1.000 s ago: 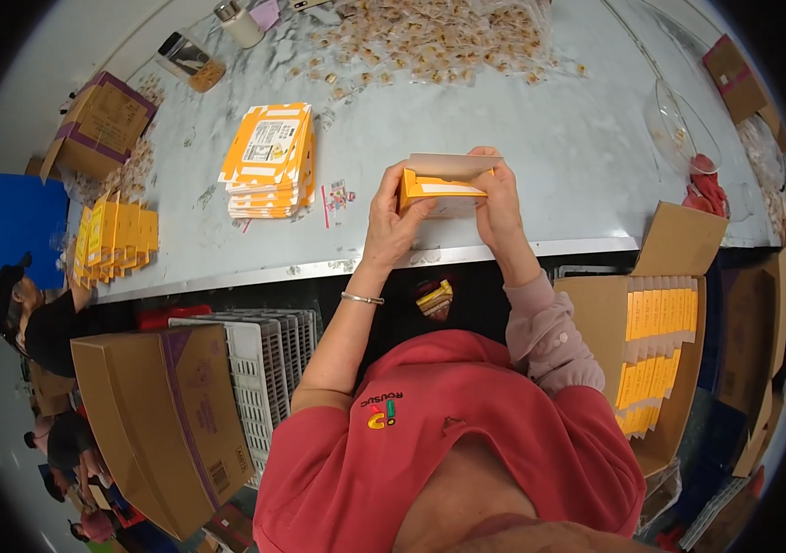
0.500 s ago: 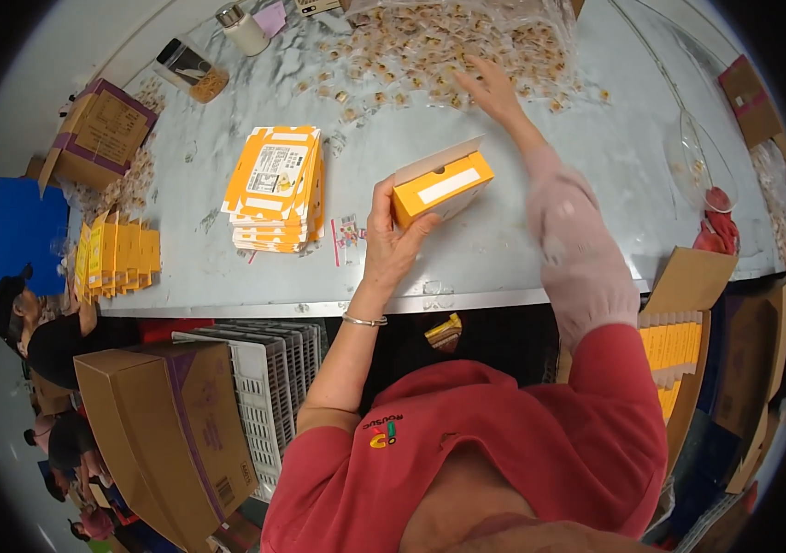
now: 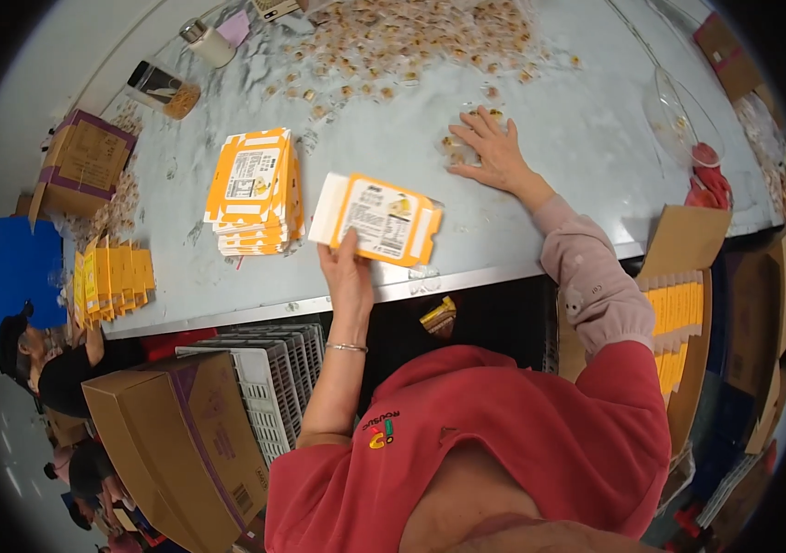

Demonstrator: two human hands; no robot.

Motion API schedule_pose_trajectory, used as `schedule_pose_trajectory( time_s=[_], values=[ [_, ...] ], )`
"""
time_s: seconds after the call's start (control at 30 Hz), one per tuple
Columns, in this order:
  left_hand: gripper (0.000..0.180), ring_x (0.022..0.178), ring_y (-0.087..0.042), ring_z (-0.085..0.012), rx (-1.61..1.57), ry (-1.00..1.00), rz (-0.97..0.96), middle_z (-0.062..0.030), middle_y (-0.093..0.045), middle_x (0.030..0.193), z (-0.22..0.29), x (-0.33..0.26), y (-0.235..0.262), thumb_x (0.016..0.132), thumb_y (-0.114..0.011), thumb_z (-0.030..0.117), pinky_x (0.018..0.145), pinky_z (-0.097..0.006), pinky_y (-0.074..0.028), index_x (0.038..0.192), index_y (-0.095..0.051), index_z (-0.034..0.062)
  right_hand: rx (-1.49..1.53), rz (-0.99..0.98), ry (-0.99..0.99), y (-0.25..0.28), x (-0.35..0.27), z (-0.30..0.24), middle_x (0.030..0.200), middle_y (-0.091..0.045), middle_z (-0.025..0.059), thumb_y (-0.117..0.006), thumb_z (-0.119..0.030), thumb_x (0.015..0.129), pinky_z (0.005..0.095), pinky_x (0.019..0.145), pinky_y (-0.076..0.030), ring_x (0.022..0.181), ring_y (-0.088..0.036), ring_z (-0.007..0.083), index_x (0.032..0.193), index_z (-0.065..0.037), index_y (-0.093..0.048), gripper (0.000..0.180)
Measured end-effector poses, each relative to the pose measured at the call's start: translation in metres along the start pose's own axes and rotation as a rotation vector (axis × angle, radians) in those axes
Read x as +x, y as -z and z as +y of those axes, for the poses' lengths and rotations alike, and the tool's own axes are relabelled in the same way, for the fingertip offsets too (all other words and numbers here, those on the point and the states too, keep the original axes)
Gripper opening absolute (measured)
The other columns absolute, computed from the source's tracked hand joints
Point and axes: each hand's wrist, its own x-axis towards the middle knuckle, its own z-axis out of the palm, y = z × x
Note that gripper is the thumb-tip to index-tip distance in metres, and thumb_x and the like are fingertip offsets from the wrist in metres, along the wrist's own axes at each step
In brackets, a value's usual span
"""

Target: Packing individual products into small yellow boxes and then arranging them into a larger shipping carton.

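My left hand point(image 3: 348, 278) grips a small yellow-and-white carton point(image 3: 384, 219) near the table's front edge, thumb on its printed face and fingers hidden underneath. A white flap stands out at the carton's left end. To the right and farther back, my right hand point(image 3: 492, 157) lies palm down on the table with its fingers spread. A few small clear-wrapped pieces point(image 3: 454, 147) lie at and under its fingertips; whether any are gripped is not visible. Behind it spreads a large heap of the same wrapped pieces point(image 3: 421, 41).
Left of my left hand is a stack of yellow-and-white cartons point(image 3: 253, 184). Farther left stand yellow boxes point(image 3: 117, 276) and a brown carton point(image 3: 89, 157). A jar point(image 3: 164, 90) and white bottle point(image 3: 209, 44) are at the back. An open box of yellow packs point(image 3: 674, 313) sits right.
My left hand has turned the carton so its printed face shows, and brought it left and nearer. My right hand has come from the heap toward me, with a few wrapped pieces now beneath it.
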Motion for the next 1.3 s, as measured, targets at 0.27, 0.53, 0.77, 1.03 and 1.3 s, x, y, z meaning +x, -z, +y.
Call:
schedule_pose_trajectory(
  time_s=[0.27, 0.53, 0.77, 1.03, 1.3],
  values=[
    [0.057, 0.109, -0.051, -0.0224, 0.656, 0.071, 0.177, -0.0138, -0.052, 0.121, 0.049, -0.052, 0.072, 0.088, -0.061, 0.024, 0.097, -0.040, -0.038, 0.133, -0.036, -0.0017, 0.629, -0.009, -0.027, 0.070, -0.059, 0.068, 0.140, -0.038, 0.0101, -0.070, -0.028, 0.075, 0.0486, 0.106, -0.026, 0.131, -0.030, 0.0329, 0.131, -0.014, -0.046, 0.062],
    [0.086, 0.128, -0.028, -0.0406, 1.729, -0.775, -0.524, -0.0153, -0.036, 0.138, 0.038, 0.004, -0.028, 0.064, -0.072, 0.055, 0.101, -0.056, -0.023, 0.134, -0.043, 0.0162, 0.070, 0.280, -0.090, -0.018, -0.031, -0.042, 0.137, -0.041, 0.0130, -0.060, -0.035, 0.083, 0.0485, 0.104, -0.026, 0.129, -0.033, 0.0335, 0.126, -0.011, -0.050, 0.050],
    [0.099, 0.134, -0.015, -0.0457, 1.889, -0.618, -0.546, -0.0136, -0.028, 0.145, 0.023, 0.016, -0.002, 0.055, -0.062, 0.077, 0.098, -0.069, -0.010, 0.136, -0.040, 0.0255, 0.192, 0.119, -0.022, -0.019, -0.037, -0.064, 0.140, -0.037, 0.0109, -0.051, -0.039, 0.089, 0.0563, 0.104, -0.020, 0.133, -0.026, 0.0357, 0.132, -0.018, -0.044, 0.049],
    [0.112, 0.134, -0.016, -0.0453, 1.985, -0.570, -0.589, -0.0142, -0.027, 0.146, 0.026, 0.019, -0.008, 0.047, -0.064, 0.079, 0.098, -0.069, -0.012, 0.140, -0.033, 0.0258, 0.104, 0.187, -0.436, -0.005, 0.032, 0.030, 0.144, -0.032, 0.0049, -0.052, -0.047, 0.086, 0.0647, 0.101, -0.018, 0.134, -0.025, 0.0289, 0.133, -0.023, -0.043, 0.054],
    [0.128, 0.131, -0.021, -0.0431, 2.099, -0.416, -0.678, -0.0155, -0.029, 0.141, 0.042, 0.033, -0.006, 0.037, -0.081, 0.061, 0.094, -0.068, -0.024, 0.143, -0.022, 0.0224, 0.085, -0.011, -0.213, 0.005, -0.023, 0.049, 0.139, -0.039, 0.0040, -0.053, -0.043, 0.086, 0.0649, 0.096, -0.022, 0.132, -0.029, 0.0288, 0.125, -0.022, -0.050, 0.045]
  ],
)
